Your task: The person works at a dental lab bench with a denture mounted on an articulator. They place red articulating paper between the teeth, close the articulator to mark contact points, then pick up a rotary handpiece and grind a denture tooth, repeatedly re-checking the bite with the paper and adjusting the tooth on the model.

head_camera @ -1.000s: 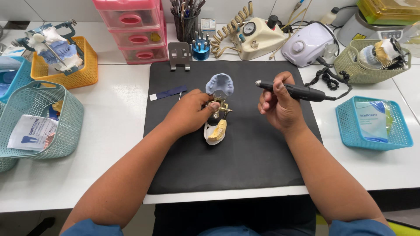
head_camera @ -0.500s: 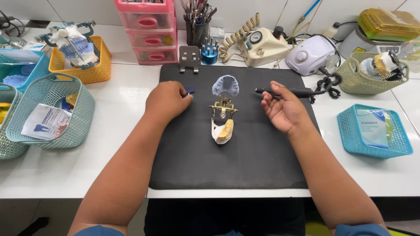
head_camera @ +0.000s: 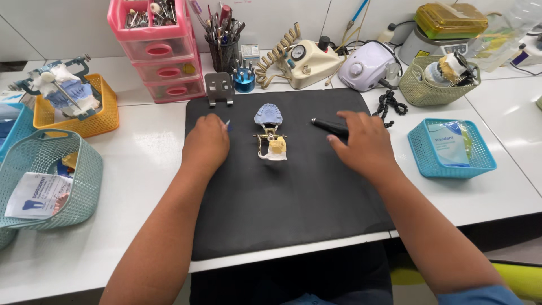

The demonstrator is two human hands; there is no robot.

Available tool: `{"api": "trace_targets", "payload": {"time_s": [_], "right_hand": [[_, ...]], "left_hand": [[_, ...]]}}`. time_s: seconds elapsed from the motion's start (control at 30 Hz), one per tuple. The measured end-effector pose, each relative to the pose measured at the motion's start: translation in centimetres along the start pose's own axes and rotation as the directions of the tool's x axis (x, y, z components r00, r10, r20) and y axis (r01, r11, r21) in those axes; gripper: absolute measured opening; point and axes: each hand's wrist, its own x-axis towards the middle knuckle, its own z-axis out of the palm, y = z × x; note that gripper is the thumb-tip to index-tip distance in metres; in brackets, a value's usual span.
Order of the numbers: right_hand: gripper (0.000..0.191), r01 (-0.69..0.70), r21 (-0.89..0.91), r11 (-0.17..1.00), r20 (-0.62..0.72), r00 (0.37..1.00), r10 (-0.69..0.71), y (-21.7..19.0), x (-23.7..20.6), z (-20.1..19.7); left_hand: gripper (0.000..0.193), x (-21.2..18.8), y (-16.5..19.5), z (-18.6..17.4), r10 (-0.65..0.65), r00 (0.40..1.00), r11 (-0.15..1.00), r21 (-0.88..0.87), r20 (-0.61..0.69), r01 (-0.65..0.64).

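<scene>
White workbench with black rubber mat [head_camera: 282, 226] | hinged brass articulator with blue and yellow dental casts [head_camera: 271, 135] standing untouched mid-mat | left hand [head_camera: 206, 144] flat left of it, pinching small blue strip [head_camera: 228, 125] | right hand [head_camera: 364, 144] loosely over black handpiece [head_camera: 330, 125] to its right | grinding seemingly paused.

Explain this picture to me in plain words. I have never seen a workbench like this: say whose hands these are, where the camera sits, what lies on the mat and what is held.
The picture comes from a camera worn on a person's head, looking down at their own two bare hands over a white bench with a black mat on it.

In the middle of the mat stands a small metal hinged frame carrying dental casts: a blue set of teeth at the far end and a yellowish one nearer the person.

The left hand rests on the mat with a small blue-tipped tool at its fingertips. The right hand lies over a dark handpiece, a pen-shaped grinding tool; whether it grips it firmly cannot be told.

Around the mat sit pink drawers, baskets and small motor units.
</scene>
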Motion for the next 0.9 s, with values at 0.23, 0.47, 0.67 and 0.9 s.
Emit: {"api": "trace_targets", "payload": {"time_s": [0.23,0.47,0.67,0.9], "right_hand": [[0.040,-0.070,-0.086,0.994,0.236,0.968,0.088,-0.4,6.5,0.5],[0.039,-0.090,0.702,0.706,0.118,0.993,0.009,-4.3,5.8,-1.3],[0.031,0.368,0.373,0.852,-0.155,0.930,-0.334,-5.4,1.1,-0.8],[0.031,0.526,0.321,0.787,-0.264,0.848,-0.459,-5.9,0.8,-0.8]], "left_hand": [[0.022,-0.2,1.8,0.0,-0.016,1.000,0.591,-0.807,0.003,0.012],[0.015,-1.5,3.2,0.6,-0.023,0.990,0.124,-0.983,0.136,0.138],[0.017,-3.7,4.2,0.6,0.087,0.996,0.011,-1.000,-0.020,-0.021],[0.018,-5.0,4.7,1.4,0.072,0.997,-0.075,-0.997,-0.038,-0.033]]}}
